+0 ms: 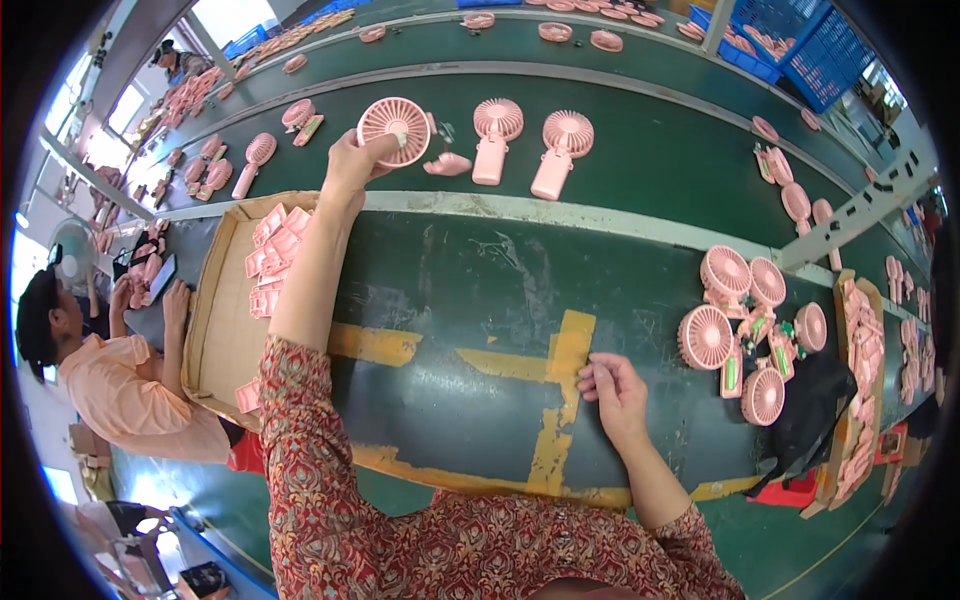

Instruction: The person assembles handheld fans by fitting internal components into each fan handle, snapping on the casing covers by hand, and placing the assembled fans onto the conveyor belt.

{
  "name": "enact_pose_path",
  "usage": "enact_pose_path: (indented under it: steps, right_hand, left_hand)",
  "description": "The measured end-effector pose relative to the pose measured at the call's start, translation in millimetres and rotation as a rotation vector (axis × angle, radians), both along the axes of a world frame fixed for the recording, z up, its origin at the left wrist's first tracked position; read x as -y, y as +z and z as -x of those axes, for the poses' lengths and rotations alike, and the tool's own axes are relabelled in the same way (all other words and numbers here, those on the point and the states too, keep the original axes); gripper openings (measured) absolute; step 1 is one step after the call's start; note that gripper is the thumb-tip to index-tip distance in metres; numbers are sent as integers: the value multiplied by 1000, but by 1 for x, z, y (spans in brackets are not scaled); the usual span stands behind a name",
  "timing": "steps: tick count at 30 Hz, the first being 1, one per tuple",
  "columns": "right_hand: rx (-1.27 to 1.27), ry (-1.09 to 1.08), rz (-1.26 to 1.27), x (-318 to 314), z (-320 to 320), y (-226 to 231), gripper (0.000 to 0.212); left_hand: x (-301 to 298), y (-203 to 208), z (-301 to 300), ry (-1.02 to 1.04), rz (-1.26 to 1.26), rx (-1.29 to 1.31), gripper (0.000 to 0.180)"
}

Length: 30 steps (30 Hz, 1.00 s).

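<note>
My left hand (pixel 350 165) reaches out to the far belt, closed on a round pink handheld fan (pixel 394 120), with the thumb lying over its grille. Just right of it, a small pink part (pixel 448 164) lies on the belt, with some dark wiring by it. Two pink fans with handles, one (pixel 492 140) beside the other (pixel 563 153), lie further right. Near the yellow tape (pixel 570 350) on the table, my right hand (pixel 617 398) rests with loosely bent fingers and nothing visible in them.
Several opened fans (pixel 726 270) with green boards sit at the right, beside a black cloth (pixel 815 405) and a box of pink parts (pixel 862 370). A cardboard tray (pixel 215 330) with pink shells stands left. A person in an orange top (pixel 135 390) sits beyond it. Metal posts (pixel 870 190) flank the belt.
</note>
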State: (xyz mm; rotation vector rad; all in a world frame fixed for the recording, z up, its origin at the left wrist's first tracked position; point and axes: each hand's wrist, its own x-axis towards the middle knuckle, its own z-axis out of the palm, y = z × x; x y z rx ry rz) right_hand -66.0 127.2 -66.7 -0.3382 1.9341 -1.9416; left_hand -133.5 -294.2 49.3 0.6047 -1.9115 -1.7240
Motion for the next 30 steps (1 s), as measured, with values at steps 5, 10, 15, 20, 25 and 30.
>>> enact_pose_path:
  steps: [5, 10, 15, 20, 25, 30]
  right_hand:
    - [-258, -19, -20, -3, 10, 28, 34]
    - [-492, 183, -157, -10, 17, 56, 54]
    - [141, 724, 19, -18, 1, 42, 58]
    - [585, 714, 31, -23, -27, 48, 57]
    - [763, 479, 216, -37, -34, 19, 51]
    - [843, 327, 434, -36, -42, 26, 44]
  left_hand:
    - [-101, 29, -52, -256, -68, -105, 41]
    - [-191, 20, -86, -457, -326, -96, 44]
    - [-240, -8, -105, -500, -608, -46, 47]
    - [-248, -35, -115, -483, -770, -5, 42]
    - [-254, -42, -123, -377, -812, -62, 39]
    - [-252, -44, -129, -343, -761, -84, 50]
